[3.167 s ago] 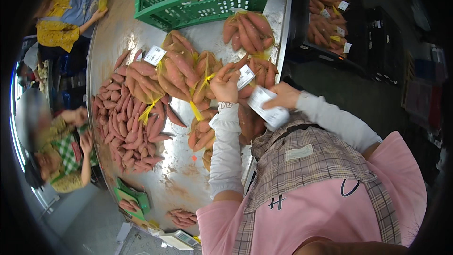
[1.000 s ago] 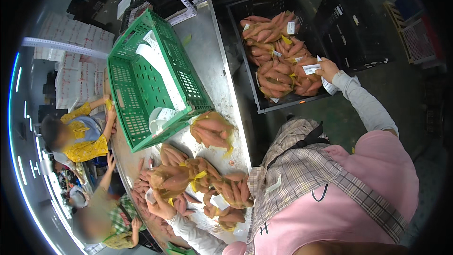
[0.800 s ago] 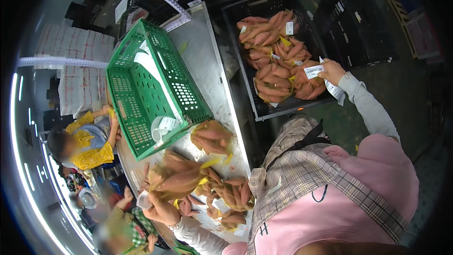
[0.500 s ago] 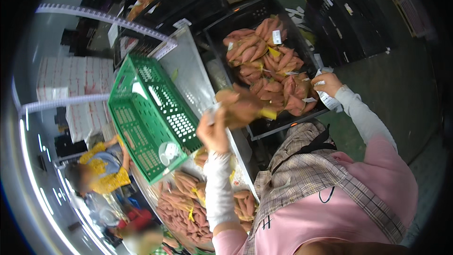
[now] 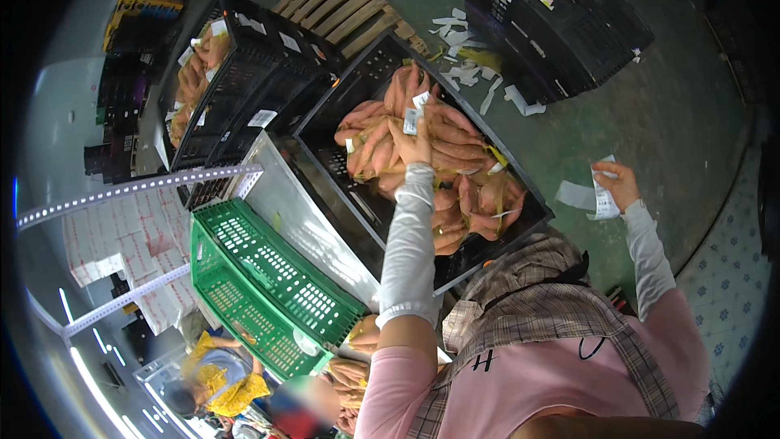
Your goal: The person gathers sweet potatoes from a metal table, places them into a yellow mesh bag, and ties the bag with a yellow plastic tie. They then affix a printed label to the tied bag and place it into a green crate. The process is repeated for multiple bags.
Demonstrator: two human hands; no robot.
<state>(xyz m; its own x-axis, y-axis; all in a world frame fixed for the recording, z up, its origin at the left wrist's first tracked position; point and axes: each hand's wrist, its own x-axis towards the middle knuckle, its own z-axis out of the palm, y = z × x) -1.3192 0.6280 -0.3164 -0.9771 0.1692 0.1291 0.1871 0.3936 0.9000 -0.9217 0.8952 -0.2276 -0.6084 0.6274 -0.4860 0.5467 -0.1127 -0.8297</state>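
Green floor [image 5: 556, 134] shows beside black crate [image 5: 366, 77] of bagged sweet potatoes [image 5: 457, 135]. Left hand [image 5: 413, 149] over them at white label [image 5: 412, 120], grip unclear; right hand [image 5: 621, 185] pinches label strip [image 5: 605, 205].

The metal table [image 5: 302, 232] bears a green crate [image 5: 272, 267] and sweet potatoes [image 5: 348, 372]; the floor [image 5: 678, 97], a pallet [image 5: 345, 6], paper scraps [image 5: 524, 102] and stacked black crates [image 5: 552, 24].

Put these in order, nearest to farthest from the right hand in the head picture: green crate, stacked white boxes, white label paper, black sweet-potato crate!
1. White label paper: held in the right hand.
2. Black sweet-potato crate: left of that hand.
3. Green crate: farther left and lower.
4. Stacked white boxes: far left, beyond the green crate.
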